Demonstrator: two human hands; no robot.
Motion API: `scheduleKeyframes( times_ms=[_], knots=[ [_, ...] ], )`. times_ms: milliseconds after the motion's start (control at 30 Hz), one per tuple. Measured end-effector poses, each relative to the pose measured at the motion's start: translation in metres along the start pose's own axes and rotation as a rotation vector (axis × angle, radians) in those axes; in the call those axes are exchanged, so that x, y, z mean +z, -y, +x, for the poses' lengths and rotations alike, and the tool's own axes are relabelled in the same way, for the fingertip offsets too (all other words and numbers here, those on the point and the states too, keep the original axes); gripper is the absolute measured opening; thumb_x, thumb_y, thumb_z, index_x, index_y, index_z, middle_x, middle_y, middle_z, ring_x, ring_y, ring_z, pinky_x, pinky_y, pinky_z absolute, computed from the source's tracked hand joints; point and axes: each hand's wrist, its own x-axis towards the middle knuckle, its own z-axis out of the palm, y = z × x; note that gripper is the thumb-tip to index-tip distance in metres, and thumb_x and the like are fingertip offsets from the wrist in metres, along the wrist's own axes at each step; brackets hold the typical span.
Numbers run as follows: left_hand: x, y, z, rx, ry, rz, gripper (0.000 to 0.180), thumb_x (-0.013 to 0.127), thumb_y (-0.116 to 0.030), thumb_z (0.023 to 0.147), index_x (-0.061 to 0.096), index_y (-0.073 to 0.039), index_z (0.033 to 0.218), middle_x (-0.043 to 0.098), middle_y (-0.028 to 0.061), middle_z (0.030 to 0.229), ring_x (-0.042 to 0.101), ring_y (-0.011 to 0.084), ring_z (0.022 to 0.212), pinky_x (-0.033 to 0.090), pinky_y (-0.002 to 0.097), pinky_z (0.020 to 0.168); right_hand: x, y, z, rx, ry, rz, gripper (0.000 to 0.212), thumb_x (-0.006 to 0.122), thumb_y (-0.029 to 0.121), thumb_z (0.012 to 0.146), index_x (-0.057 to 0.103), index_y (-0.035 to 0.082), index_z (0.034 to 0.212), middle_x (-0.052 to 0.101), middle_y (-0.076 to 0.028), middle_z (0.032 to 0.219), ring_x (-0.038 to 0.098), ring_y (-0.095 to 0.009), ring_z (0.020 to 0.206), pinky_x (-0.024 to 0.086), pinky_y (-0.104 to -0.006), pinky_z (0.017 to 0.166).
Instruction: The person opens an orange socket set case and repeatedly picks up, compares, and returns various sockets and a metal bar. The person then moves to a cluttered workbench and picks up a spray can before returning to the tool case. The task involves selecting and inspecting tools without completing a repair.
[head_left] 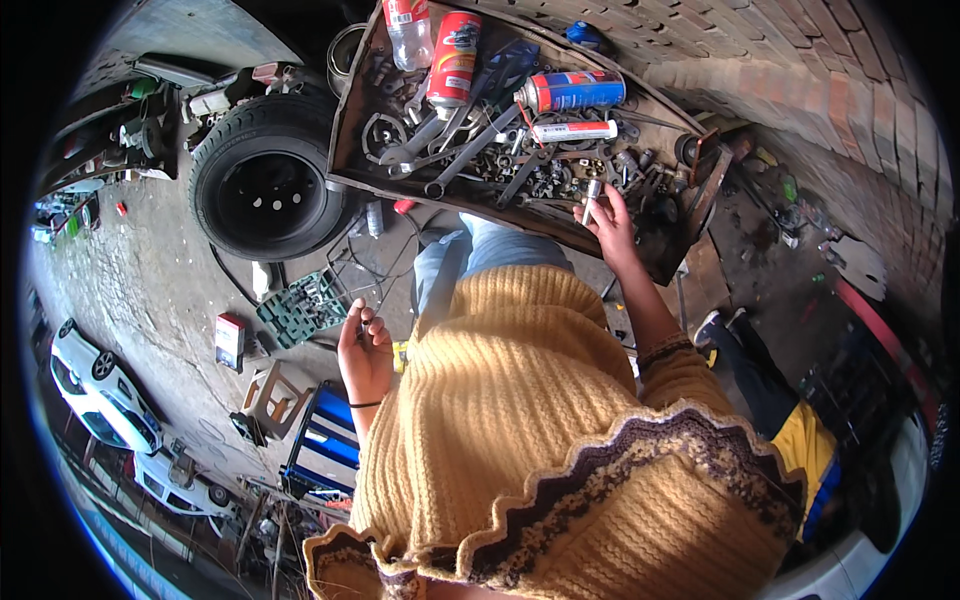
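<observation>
My right hand [614, 232] is over the near right edge of a tool tray [455, 194]. Its thumb and fingers pinch a shiny metal cylinder, which looks like a socket [591, 202]. Beneath and beyond it lie wrenches [467, 157], loose nuts and other small metal parts. My left hand [366, 356] is held low at the left of my body, apart from the tray. Its fingers are curled around something small and dark that I cannot make out.
Spray cans [455, 62] [572, 91], a plastic bottle [410, 36] and a white tube [574, 131] lie in the tray. Left are a wheel [262, 182], a green socket case [302, 309] and a stool [272, 398]. A brick wall [800, 70] stands right; another person's legs [752, 365] show behind.
</observation>
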Motion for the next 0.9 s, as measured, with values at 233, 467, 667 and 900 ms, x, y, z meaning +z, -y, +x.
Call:
scheduleKeyframes(
  times_ms=[233,467,667,900],
  knots=[
    [-0.003,0.0,-0.001,0.021,-0.021,-0.012,0.017,0.049,-0.01,0.095,0.055,0.0,0.107,0.055,0.0043,0.083,0.048,0.0113,0.065,0.039,0.0211,0.053,0.014,0.017,-0.001,0.08,0.203,0.15,0.04,0.046,0.008,0.097,0.038,0.005,0.136,0.058,-0.011,0.107,0.063,-0.023,0.095,0.053,-0.0353,0.086],
    [-0.006,-0.001,0.001,0.016,-0.012,-0.012,0.018,0.049,-0.011,0.095,0.056,0.0,0.107,0.056,0.0041,0.083,0.049,0.0111,0.066,0.04,0.0207,0.053,0.013,0.018,-0.002,0.161,0.296,0.216,0.04,0.044,0.011,0.098,0.038,0.007,0.137,0.059,-0.011,0.105,0.063,-0.021,0.094,0.053,-0.0328,0.085],
    [-0.01,-0.002,-0.001,0.033,-0.038,-0.027,0.019,0.047,-0.01,0.095,0.055,0.001,0.109,0.056,0.0049,0.083,0.048,0.0113,0.066,0.039,0.0206,0.053,0.014,0.027,-0.002,0.369,0.37,0.575,0.046,0.04,0.011,0.099,0.029,0.01,0.143,0.058,-0.012,0.108,0.061,-0.019,0.092,0.053,-0.0296,0.083],
    [-0.017,-0.005,-0.004,0.042,-0.03,-0.072,0.02,0.046,-0.008,0.095,0.053,0.003,0.11,0.056,0.006,0.083,0.047,0.0123,0.066,0.039,0.0208,0.053,0.028,0.04,-0.002,0.311,0.463,0.39,0.046,0.042,0.006,0.096,0.031,0.01,0.141,0.057,-0.01,0.107,0.06,-0.017,0.094,0.052,-0.0314,0.086]
  ],
)
